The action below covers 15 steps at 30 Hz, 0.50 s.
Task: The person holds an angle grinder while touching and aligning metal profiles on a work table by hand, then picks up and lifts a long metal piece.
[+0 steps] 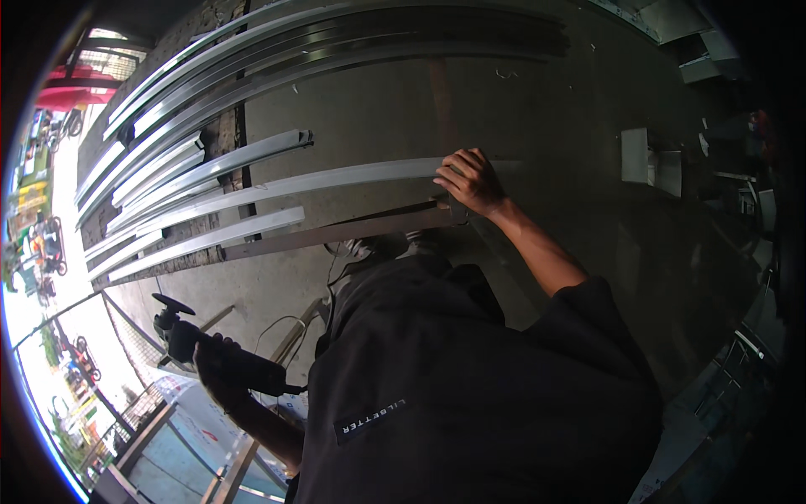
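I am watching my right hand curling its fingers over the near end of a long pale metal strip, whose long axis is running away to the left across the concrete floor, among other strips lying toward its left edge. My left hand is clenching a black angle grinder well apart, low by my side. A small white box is sitting toward the floor's right edge.

floor: bare grey concrete
long profiles: silver metal, bundled side by side along the far edge
shorter profiles: silver, fanned out, lying flat nearer in
dark bar: flat, just beside the nearest profile
small block: pale, well apart on the right
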Tool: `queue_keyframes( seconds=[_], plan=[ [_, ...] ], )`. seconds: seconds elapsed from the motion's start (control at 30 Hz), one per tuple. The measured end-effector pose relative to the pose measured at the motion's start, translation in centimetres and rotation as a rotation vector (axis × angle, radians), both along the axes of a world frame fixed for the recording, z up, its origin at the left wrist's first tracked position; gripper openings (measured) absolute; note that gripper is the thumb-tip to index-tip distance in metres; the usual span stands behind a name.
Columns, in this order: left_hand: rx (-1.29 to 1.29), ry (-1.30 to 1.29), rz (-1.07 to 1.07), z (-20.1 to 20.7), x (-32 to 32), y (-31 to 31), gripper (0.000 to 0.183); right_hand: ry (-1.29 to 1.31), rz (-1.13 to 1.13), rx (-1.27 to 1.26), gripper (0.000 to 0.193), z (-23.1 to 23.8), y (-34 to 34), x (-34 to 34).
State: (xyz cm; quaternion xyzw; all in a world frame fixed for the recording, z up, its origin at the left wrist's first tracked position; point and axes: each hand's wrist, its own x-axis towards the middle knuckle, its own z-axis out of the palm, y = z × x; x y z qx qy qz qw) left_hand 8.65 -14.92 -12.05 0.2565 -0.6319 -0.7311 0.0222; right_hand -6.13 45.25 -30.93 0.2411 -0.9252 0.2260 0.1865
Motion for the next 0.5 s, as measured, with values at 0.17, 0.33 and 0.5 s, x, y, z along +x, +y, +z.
queue_keyframes(
  seconds=[0.17,0.33,0.5],
  plan=[
    [-0.042,-0.019,0.147,1.1,-0.4,3.0,0.036,-0.033,0.076,0.083,0.013,-2.5,-5.9,-2.5],
    [-0.023,-0.06,0.213,1.5,0.1,2.8,0.036,-0.001,0.116,-0.004,0.012,-1.8,-6.4,-3.0],
    [0.212,0.008,0.249,2.3,0.0,3.3,0.036,-0.001,0.099,-0.014,0.013,-1.1,-7.0,-3.4]
  ],
)
